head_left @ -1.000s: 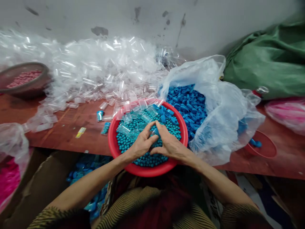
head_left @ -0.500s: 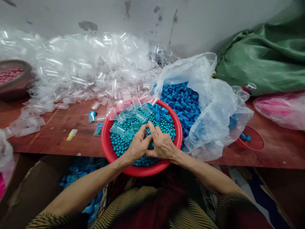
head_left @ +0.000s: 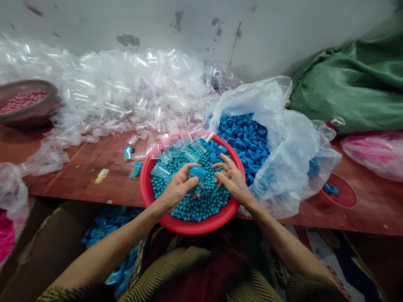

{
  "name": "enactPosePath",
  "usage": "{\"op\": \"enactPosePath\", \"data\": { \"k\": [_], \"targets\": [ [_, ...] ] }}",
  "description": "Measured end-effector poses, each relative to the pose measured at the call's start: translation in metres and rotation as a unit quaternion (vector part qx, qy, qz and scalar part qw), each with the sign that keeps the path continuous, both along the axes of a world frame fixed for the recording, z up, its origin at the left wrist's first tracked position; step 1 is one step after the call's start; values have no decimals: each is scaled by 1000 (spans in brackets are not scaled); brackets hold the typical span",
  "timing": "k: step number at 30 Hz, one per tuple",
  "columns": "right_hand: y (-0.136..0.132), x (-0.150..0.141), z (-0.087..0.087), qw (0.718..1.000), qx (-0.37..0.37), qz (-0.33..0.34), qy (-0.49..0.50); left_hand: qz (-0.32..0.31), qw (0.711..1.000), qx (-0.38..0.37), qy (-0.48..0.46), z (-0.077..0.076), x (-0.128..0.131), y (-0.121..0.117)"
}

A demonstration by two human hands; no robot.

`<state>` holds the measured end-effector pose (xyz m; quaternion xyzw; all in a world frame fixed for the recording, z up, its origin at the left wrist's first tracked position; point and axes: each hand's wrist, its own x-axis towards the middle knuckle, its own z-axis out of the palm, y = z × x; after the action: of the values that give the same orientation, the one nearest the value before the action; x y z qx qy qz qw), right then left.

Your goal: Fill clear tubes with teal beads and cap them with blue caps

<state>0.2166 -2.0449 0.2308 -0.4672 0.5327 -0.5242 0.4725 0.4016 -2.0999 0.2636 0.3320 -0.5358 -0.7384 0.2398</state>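
Over a red basin [head_left: 145, 189] of small teal beads [head_left: 201, 208], my left hand [head_left: 179, 186] grips a small see-through container with a blue cap [head_left: 197, 172]. Thumb and fingers close round its sides; its lower part is partly hidden. My right hand [head_left: 232, 178] is a little to the right, apart from the container, fingers spread and slightly bent with nothing visible in them. Several empty see-through containers [head_left: 162, 171] lie on the beads at the left and back. Loose blue caps [head_left: 215, 150] rest by the basin's back right rim.
A heap of see-through containers [head_left: 126, 92] covers the back of the red table [head_left: 78, 176]. Right of the basin, a plastic bag [head_left: 283, 147] holds blue caps. Two filled containers [head_left: 136, 170] lie left of the basin. A bowl of pink beads [head_left: 28, 100] stands far left.
My hands were together around the container; now the right hand has come away to the right. The blue cap on the container now shows in my left hand.
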Motion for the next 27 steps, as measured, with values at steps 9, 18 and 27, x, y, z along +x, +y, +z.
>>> {"op": "enactPosePath", "data": {
  "k": [9, 18, 27],
  "targets": [
    [8, 4, 0, 995, 12, 37, 95, 338, 892, -246, -171, -13, 126, -66],
    [8, 5, -5, 983, 47, 48, 172, 285, 628, -394, -608, -64, 162, -110],
    [9, 2, -8, 964, 39, 67, 256, 150, 610, -427, -651, -97, 134, -95]
  ]
}}
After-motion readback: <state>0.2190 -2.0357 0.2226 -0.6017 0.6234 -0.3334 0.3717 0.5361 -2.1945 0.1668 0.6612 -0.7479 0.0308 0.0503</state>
